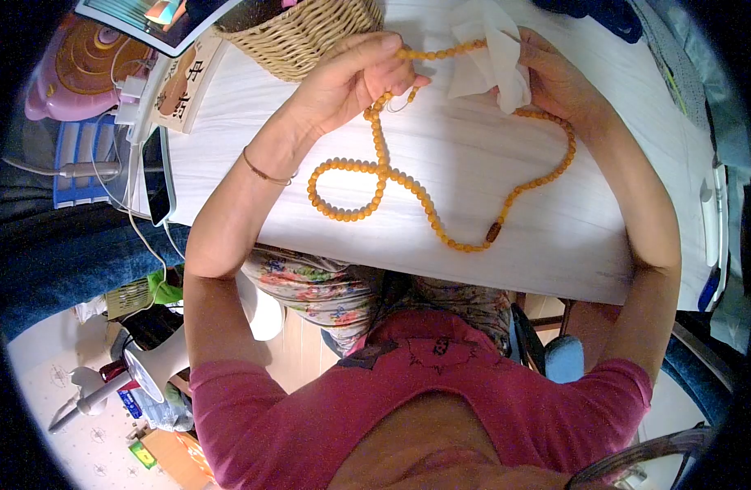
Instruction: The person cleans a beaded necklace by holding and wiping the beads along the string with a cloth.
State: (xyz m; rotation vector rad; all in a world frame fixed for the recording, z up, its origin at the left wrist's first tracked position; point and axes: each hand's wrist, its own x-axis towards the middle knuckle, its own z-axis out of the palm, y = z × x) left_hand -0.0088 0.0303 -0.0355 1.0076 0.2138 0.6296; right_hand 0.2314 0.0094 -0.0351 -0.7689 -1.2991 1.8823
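A long string of amber-coloured beads (420, 196) lies on the white tabletop, with one loop at the left and a dark brown bead near the front. My left hand (351, 77) is closed on the bead string near the wicker basket, and a loose end with a few beads and a thin cord hangs below its fingers. Between my hands a short stretch of beads runs taut. A white tissue (494, 57) is in my right hand (551, 77), wrapped about the string; its fingertips are partly hidden behind the tissue. More beads trail from under that hand.
The wicker basket (306, 37) stands at the back, beside a tablet (175, 37). On the left are a book (183, 90), a phone (159, 184), white cables and a blue rack (80, 159). The table's front edge (441, 273) is just before my lap.
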